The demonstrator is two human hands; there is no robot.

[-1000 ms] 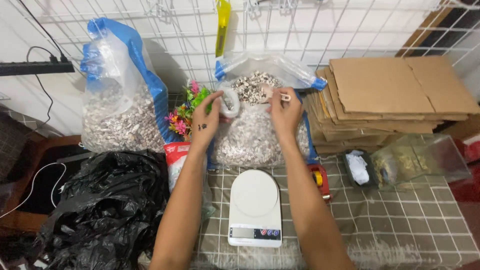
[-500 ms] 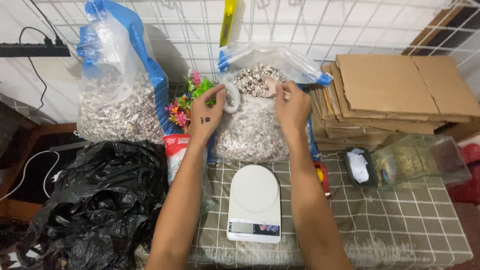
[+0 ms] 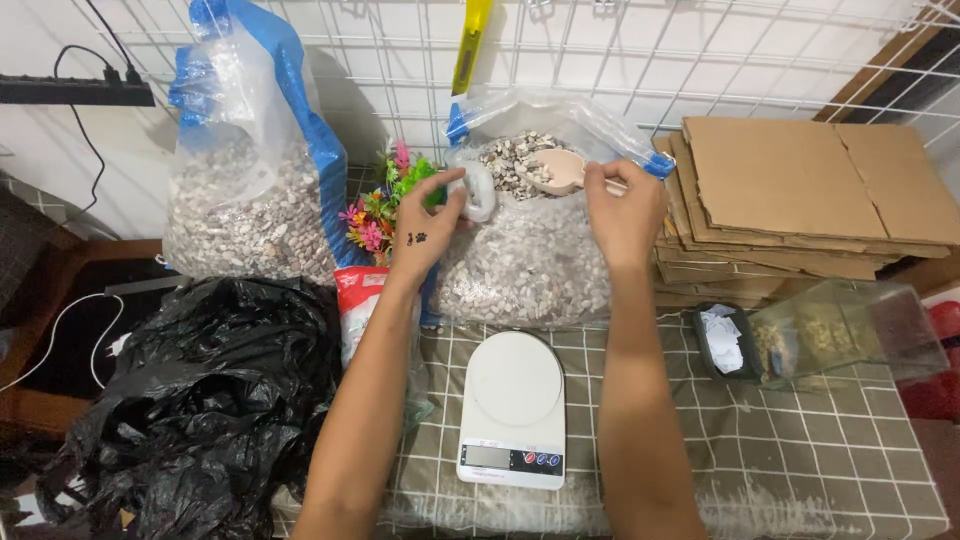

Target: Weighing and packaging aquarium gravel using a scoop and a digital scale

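A large clear plastic bag of small pebbles [image 3: 530,270] stands open at the back of the table. My left hand [image 3: 432,228] pinches the rolled rim of the bag's mouth at its left side. My right hand [image 3: 625,215] is at the right side of the mouth and grips the handle of a pale scoop [image 3: 558,168] that lies on the pebbles inside. A white digital kitchen scale [image 3: 513,408] sits on the checked cloth right in front of the bag, between my forearms, with nothing on its plate.
A second pebble bag with blue edges [image 3: 245,190] stands at left, colourful plastic flowers [image 3: 385,205] beside it. Crumpled black plastic bags [image 3: 190,400] fill the lower left. Flat cardboard sheets [image 3: 810,200] are stacked at right, a clear container [image 3: 845,335] in front. A wire grid [image 3: 620,60] backs the table.
My hands have pulled the bag's mouth wider apart, and the scoop now shows on the pebbles with my right hand on its handle.
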